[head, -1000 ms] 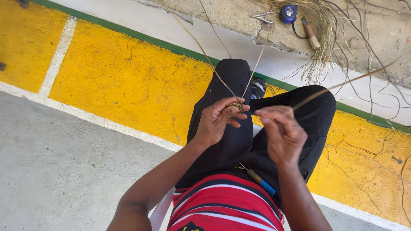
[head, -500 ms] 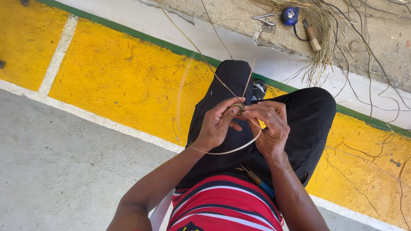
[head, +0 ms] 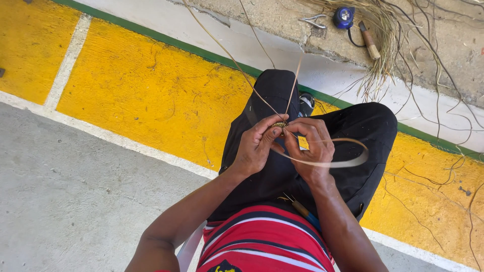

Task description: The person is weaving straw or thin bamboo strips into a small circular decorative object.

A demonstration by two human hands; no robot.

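Where the red striped shirt (head: 262, 242) fills the bottom edge, a thin tool with a blue and brown handle (head: 304, 211) lies in the lap on the black trousers (head: 353, 151). Just above it, both hands meet over the knees. The left hand (head: 254, 148) is curled nearly closed, thumb and fingertips pinched on a small woven coil (head: 279, 124) of tan fibre. The right hand (head: 311, 151) is likewise bent in tight, its fingertips touching the same coil from the other side and gripping a flat pale strip (head: 333, 162) that loops out to the right and back over the thigh. Several thin straws (head: 237, 63) rise from the coil, away from the person. A dark shoe (head: 305, 103) shows between the knees. Under the legs lies a yellow painted band (head: 151, 95) of floor, edged by a green line (head: 151, 34) and a white border. Farther off, on rough concrete, a heap of dry grass (head: 388, 30) lies beside metal scissors (head: 315, 20), a round blue object (head: 344, 16) and a wooden-handled tool (head: 370, 43).
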